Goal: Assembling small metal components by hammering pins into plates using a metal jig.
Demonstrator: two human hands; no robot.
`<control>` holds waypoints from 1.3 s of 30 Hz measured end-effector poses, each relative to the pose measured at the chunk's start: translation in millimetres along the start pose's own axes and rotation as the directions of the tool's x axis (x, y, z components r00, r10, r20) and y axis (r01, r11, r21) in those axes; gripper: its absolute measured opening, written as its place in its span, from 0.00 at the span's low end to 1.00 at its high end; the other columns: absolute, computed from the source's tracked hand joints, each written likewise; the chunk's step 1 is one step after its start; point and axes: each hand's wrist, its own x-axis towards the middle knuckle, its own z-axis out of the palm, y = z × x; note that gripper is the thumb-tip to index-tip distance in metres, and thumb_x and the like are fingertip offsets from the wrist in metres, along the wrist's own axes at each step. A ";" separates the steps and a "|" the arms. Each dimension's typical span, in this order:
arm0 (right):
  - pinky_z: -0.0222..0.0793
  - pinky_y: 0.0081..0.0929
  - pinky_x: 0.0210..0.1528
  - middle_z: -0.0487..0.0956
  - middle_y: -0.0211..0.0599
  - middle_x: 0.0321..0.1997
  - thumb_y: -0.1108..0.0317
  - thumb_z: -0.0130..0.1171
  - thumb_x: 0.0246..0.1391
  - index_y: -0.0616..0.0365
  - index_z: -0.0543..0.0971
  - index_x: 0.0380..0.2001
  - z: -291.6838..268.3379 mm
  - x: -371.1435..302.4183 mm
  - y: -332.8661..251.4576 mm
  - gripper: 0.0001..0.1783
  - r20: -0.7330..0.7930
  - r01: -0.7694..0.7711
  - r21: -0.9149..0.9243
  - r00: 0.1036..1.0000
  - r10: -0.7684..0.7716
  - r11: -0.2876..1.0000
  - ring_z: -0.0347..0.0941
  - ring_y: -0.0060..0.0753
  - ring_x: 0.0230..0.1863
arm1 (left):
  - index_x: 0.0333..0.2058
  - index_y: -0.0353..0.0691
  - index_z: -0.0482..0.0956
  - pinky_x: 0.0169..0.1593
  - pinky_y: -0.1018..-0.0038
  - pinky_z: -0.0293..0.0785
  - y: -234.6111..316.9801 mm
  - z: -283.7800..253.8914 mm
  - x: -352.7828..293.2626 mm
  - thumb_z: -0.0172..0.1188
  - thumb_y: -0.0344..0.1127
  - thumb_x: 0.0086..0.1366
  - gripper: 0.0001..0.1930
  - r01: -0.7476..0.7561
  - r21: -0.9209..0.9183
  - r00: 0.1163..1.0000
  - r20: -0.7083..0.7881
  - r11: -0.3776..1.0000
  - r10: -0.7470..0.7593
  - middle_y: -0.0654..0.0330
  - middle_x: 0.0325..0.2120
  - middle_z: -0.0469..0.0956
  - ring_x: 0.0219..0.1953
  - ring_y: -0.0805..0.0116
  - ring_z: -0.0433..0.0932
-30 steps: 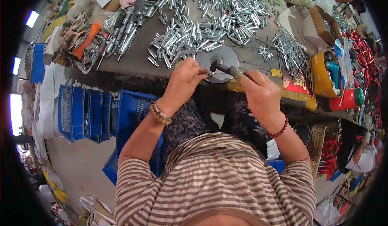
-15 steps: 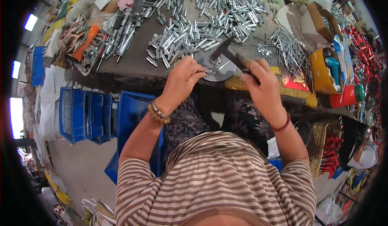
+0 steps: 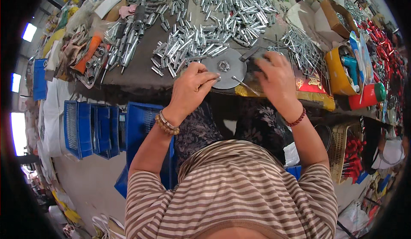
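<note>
My left hand (image 3: pixel 190 87) is closed in a pinch on a small silver metal piece (image 3: pixel 218 79) at the near left edge of a round grey metal disc (image 3: pixel 235 63). A cluster of small metal bits sits at the disc's centre. To the right of the disc is my right hand (image 3: pixel 277 78), blurred, its fingers apart and nothing visible in them. Beside those fingers the dark hammer head (image 3: pixel 249 54) rests at the disc's far right edge; its handle is mostly hidden. A thin metal rod (image 3: pixel 245 85) lies across the disc's near right rim, pointing toward my right hand.
Many silver metal sleeves (image 3: pixel 192 42) are heaped beyond the disc. Thin rods (image 3: pixel 302 46) lie in a pile at right, near a yellow container (image 3: pixel 338 72) and a red jar (image 3: pixel 361 100). Tools (image 3: pixel 132 38) crowd the left; blue bins (image 3: pixel 77 130) stand below the table edge.
The hammer has come down from above the disc to its far right edge, and my right hand has loosened from its handle. My left hand keeps its pinch at nearly the same place.
</note>
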 end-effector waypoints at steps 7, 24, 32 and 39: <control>0.75 0.45 0.46 0.75 0.39 0.41 0.70 0.72 0.44 0.55 0.76 0.39 15.7 -12.8 -43.3 0.19 0.057 -0.046 0.171 0.998 0.037 0.984 0.77 0.49 0.49 | 0.37 0.48 0.89 0.37 0.61 0.75 -4.4 9.3 -21.3 0.69 0.35 0.62 0.05 -0.100 0.259 0.995 -0.001 0.961 0.104 0.58 0.34 0.78 0.34 0.57 0.80; 0.75 0.44 0.53 0.77 0.45 0.45 0.77 0.57 0.48 0.56 0.80 0.43 2.2 -35.7 1.6 0.16 0.138 0.250 0.289 0.944 -0.298 0.924 0.75 0.54 0.51 | 0.39 0.45 0.89 0.39 0.63 0.76 -10.7 10.2 -7.9 0.67 0.34 0.64 0.06 -0.109 0.258 0.991 -0.044 0.960 0.125 0.59 0.32 0.76 0.35 0.57 0.79; 0.81 0.36 0.53 0.82 0.37 0.50 0.71 0.69 0.47 0.54 0.83 0.38 3.4 -59.2 -7.8 0.12 -0.025 0.348 0.117 0.937 -0.347 0.930 0.80 0.42 0.57 | 0.40 0.44 0.88 0.38 0.60 0.76 11.6 9.1 -12.4 0.65 0.35 0.66 0.07 -0.044 0.103 0.995 -0.090 0.994 0.053 0.57 0.32 0.77 0.35 0.53 0.80; 0.77 0.41 0.40 0.83 0.44 0.36 0.72 0.68 0.53 0.57 0.83 0.38 0.5 -34.3 -47.2 0.08 0.006 -0.045 0.473 0.999 0.047 0.880 0.81 0.51 0.39 | 0.43 0.37 0.85 0.37 0.72 0.73 6.2 16.3 -15.1 0.65 0.31 0.69 0.07 0.115 -0.208 0.959 -0.231 0.971 -0.163 0.61 0.28 0.76 0.32 0.70 0.77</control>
